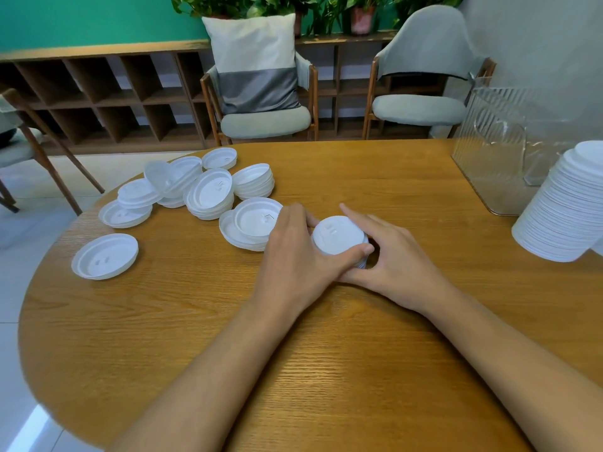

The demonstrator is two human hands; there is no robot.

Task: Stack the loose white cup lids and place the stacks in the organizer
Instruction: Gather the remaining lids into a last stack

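White plastic lid stack (339, 234), base hidden, sits on the round wooden table (326, 353), gripped by curled left hand (293, 252) and right hand (396, 256). Loose white lids (212, 194) lie beyond, left; a tall lid stack (561, 216), cropped at right, overlaps the clear ribbed organizer (489, 164).

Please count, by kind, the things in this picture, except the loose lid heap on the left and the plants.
Wooden chairs with pale green seats: 3
White and grey fabric cushion: 1
Wooden cubby shelf: 1
Round wooden table: 1
Clear ribbed plastic organizer: 1
Tall stack of white plastic lids: 1
Bare hands: 2
Small white lid stack in their grip: 1
Total: 11
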